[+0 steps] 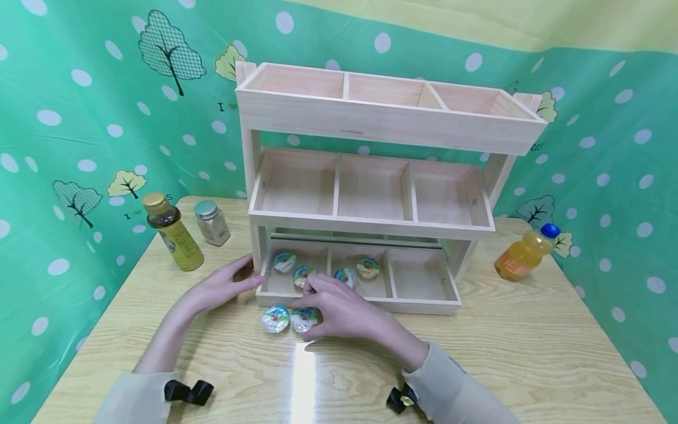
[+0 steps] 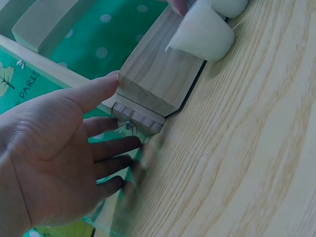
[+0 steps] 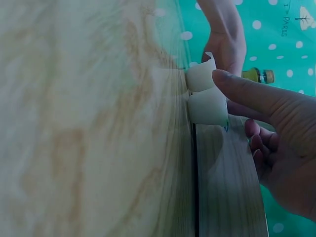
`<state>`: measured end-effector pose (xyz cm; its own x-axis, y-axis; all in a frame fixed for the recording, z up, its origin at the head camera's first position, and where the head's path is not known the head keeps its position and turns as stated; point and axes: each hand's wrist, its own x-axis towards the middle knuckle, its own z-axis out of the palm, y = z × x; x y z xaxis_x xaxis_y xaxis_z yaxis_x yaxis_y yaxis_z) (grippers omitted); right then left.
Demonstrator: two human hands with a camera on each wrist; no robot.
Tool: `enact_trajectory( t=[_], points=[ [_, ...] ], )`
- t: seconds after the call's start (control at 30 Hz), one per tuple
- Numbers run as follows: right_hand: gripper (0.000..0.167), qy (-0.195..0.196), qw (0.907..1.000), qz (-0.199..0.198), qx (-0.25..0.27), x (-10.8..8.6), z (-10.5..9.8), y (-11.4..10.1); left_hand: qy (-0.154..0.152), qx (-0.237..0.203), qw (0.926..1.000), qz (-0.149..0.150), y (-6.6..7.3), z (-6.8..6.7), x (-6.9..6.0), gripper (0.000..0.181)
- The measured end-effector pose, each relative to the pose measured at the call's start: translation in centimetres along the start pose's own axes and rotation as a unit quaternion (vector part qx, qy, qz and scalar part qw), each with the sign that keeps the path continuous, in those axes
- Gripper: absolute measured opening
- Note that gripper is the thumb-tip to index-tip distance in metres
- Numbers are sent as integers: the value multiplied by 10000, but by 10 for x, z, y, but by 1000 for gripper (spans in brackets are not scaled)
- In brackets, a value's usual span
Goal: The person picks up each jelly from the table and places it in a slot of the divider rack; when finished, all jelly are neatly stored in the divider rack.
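Pale sleeves (image 1: pixel 455 380) run off below, over the table (image 1: pixel 545 353). Behind stands a wooden rack (image 1: pixel 386 126). The left hand (image 1: pixel 219 287), fingers loosely extended, touches it by the thumb; whether the right hand (image 1: pixel 341 309) grips cannot be told. Bottles (image 1: pixel 181 241) flank the rack. Right fingers bracket a tabletop cup (image 1: pixel 303 320), partly hiding two tray cups (image 1: pixel 302 275).

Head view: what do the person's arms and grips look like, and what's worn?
The left grip and right grip are bare, ungloved hands. The left sleeve and right sleeve are pale grey-beige. A small black, blocky attachment shows beside each cuff. No cables are visible.
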<state>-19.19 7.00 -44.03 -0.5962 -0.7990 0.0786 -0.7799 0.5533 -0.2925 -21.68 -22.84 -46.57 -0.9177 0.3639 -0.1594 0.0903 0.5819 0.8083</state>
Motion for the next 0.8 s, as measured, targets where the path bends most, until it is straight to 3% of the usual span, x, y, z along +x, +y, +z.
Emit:
enact_trajectory(
  t=[0.5, 0.8],
  points=[
    [65, 51, 9982, -250, -544, 1, 4, 2, 8, 50, 10000, -37, 0, 0, 0, 81],
    [67, 92, 9984, -215, -517, 1, 4, 1, -8, 69, 10000, -70, 0, 0, 1, 81]
  ],
)
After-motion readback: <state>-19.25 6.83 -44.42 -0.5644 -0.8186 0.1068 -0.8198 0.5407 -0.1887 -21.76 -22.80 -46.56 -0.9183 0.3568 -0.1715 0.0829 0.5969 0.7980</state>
